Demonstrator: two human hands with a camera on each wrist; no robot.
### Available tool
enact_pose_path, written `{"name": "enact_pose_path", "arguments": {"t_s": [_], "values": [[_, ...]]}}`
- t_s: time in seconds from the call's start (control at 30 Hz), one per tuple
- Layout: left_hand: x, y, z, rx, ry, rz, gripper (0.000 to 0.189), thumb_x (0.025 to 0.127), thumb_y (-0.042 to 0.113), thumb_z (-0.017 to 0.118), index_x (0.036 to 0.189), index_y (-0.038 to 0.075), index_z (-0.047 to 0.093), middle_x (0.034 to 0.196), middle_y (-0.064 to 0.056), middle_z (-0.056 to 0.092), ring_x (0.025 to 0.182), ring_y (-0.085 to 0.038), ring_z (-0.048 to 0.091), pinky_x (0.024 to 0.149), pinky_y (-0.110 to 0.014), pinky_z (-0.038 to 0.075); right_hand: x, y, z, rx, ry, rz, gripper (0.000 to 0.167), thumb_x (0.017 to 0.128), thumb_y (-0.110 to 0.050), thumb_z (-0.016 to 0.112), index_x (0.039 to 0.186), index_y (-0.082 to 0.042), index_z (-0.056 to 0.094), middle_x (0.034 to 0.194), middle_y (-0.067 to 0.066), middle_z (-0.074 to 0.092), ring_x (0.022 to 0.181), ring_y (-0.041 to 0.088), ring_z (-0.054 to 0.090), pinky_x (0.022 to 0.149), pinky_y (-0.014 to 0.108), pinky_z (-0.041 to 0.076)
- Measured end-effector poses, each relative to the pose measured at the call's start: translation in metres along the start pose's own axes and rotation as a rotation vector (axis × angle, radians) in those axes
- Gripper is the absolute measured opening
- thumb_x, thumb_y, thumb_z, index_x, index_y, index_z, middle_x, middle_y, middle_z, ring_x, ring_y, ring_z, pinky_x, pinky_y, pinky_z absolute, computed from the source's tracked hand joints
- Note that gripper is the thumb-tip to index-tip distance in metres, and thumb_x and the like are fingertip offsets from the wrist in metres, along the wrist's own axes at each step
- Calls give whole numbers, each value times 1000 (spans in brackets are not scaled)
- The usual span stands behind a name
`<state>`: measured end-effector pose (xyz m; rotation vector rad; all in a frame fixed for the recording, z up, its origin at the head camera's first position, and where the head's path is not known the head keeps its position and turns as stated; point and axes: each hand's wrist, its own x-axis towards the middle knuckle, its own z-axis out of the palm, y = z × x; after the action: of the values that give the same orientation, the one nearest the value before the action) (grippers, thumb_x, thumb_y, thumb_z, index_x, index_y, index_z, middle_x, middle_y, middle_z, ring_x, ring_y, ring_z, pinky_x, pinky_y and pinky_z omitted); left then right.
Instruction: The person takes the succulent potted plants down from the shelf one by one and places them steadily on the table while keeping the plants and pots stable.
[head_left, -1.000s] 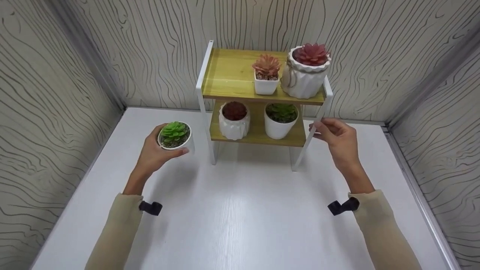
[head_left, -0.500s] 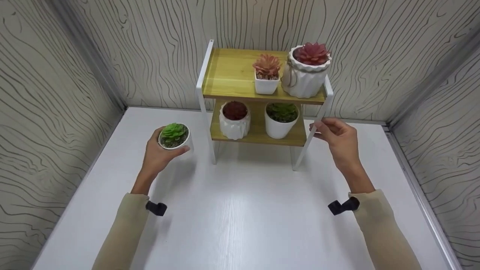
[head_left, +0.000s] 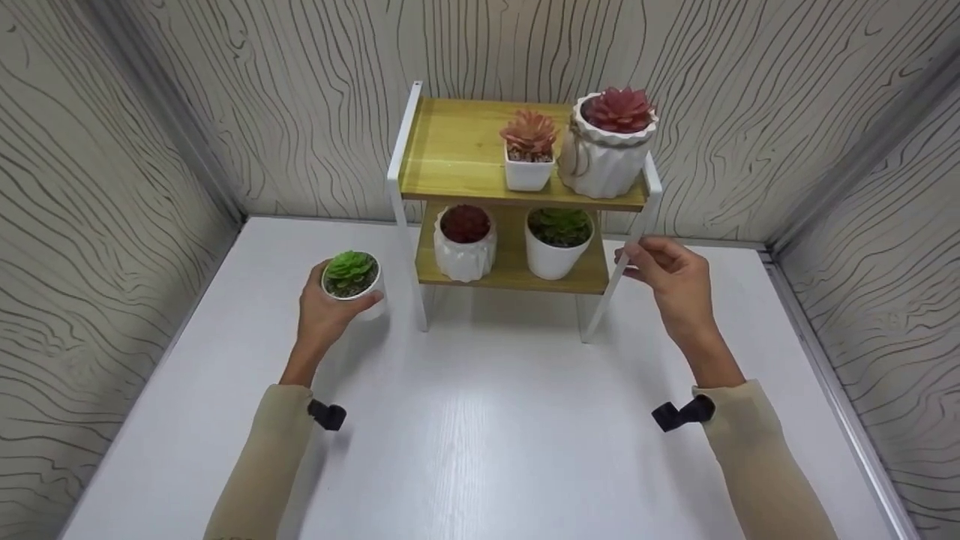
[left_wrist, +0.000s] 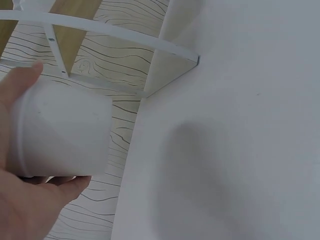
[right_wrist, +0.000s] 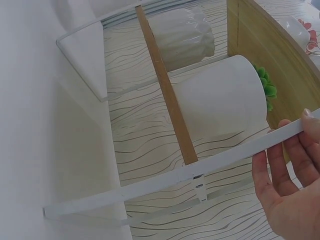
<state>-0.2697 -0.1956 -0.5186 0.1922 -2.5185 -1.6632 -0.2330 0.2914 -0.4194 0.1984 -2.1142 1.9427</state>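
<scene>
the left hand (head_left: 324,309) grips the small green plant pot (head_left: 351,276) with curled fingers; the right hand (head_left: 673,279) pinches the shelf's white leg (head_left: 609,294).

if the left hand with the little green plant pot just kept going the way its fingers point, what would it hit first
Probably the white metal front-left leg of the two-tier wooden shelf. The left hand grips the small white pot with the green succulent, pointing up and right toward that leg; a small gap shows, though depth is uncertain.

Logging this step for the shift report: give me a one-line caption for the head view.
Left hand holds a small green succulent pot beside the two-tier shelf while the right hand grips its front right leg.
</scene>
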Motion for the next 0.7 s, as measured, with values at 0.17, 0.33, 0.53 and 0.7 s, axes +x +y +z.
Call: {"name": "enact_pose_path", "arguments": {"t_s": [0.17,0.33,0.53,0.7], "values": [[3,-7,12,17,12,24,107,78,34,94,160,3,32,160,-20,46,150,-38,44,123,-57,40,0,1,2,35,20,3,30,99,-17,75,114,9,70,100,7,81,99,17,78,89,29,64],[7,-13,23,20,32,14,110,77,36,94,160,4,31,159,-20,47,149,-36,45,123,-56,41,0,1,1,19,9,10,27,99,-19,74,113,4,72,102,8,81,99,14,77,91,28,64],[12,-19,35,-6,74,12,107,77,34,94,159,4,32,158,-20,48,147,-36,47,122,-56,42,1,1,-1,-10,9,5,24,99,-21,74,113,-1,74,105,9,80,104,20,77,92,29,63],[15,-28,42,-28,114,3,105,77,32,94,158,4,33,157,-20,49,146,-36,49,121,-55,43,1,2,-1,-20,2,8,26,100,-21,74,115,0,73,103,2,80,102,14,77,93,30,63]]}}
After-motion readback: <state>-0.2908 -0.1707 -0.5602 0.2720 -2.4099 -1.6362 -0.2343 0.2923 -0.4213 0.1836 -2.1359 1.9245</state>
